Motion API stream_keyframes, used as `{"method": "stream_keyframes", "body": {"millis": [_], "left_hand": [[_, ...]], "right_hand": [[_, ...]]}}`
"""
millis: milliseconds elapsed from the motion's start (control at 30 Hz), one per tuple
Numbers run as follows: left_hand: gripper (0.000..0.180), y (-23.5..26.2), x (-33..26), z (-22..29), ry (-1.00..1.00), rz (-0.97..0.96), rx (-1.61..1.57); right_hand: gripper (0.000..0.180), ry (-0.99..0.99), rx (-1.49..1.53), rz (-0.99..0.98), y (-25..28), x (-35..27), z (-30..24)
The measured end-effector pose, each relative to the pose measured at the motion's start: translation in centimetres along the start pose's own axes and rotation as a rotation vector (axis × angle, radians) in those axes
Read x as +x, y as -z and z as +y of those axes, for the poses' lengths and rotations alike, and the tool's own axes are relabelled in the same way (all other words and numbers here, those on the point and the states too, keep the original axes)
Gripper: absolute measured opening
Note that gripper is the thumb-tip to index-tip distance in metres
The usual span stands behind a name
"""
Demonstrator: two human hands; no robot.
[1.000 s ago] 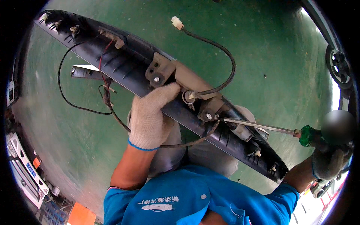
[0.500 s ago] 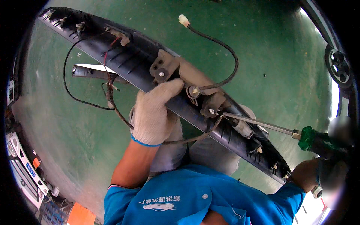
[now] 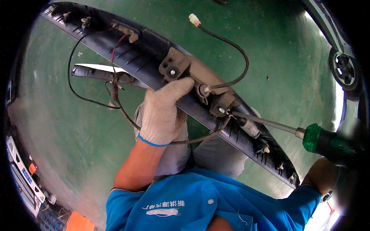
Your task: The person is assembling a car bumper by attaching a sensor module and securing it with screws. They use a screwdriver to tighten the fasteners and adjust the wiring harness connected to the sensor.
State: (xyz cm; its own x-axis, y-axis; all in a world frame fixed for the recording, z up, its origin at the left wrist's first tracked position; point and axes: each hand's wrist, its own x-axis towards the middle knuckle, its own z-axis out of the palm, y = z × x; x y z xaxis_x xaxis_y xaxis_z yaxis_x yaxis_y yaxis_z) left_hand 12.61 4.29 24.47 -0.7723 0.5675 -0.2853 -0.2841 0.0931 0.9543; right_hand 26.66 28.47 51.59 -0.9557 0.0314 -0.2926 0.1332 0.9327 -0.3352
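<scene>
My left hand (image 3: 162, 111), in a white knit glove with a blue cuff, grips the edge of a long black plastic car trim panel (image 3: 140, 54). The panel lies slantwise over my knees, its ribbed inner side up. My right hand (image 3: 342, 169) is mostly lost in the dark, blurred right rim, closed around the green-and-black handle of a screwdriver (image 3: 277, 125). The screwdriver's tip meets the panel beside a screw on a dusty bracket (image 3: 222, 107). A dark cable with a white connector (image 3: 194, 20) loops up from the bracket's middle.
A second trim piece (image 3: 100, 74) with a white edge lies on the green floor (image 3: 127, 115) beyond the panel. Dark wires (image 3: 73, 50) hang off the panel's left part. A car wheel (image 3: 344, 69) stands at right, and a white car front (image 3: 27, 181) at lower left.
The panel and my left hand have shifted slightly right. The screwdriver has moved a little with them, its tip still at the bracket; its handle has turned slightly.
</scene>
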Motion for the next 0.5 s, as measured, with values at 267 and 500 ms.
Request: {"method": "stream_keyframes", "body": {"millis": [267,500], "left_hand": [[0.026,-0.3,0.3,-0.2,-0.012,-0.048,0.004],[0.027,-0.4,0.2,-0.6,-0.018,-0.052,0.009]], "right_hand": [[0.045,-0.053,0.077,-0.288,1.9,1.6,0.7],[0.045,-0.029,0.088,-0.480,3.5,2.3,1.0]]}}
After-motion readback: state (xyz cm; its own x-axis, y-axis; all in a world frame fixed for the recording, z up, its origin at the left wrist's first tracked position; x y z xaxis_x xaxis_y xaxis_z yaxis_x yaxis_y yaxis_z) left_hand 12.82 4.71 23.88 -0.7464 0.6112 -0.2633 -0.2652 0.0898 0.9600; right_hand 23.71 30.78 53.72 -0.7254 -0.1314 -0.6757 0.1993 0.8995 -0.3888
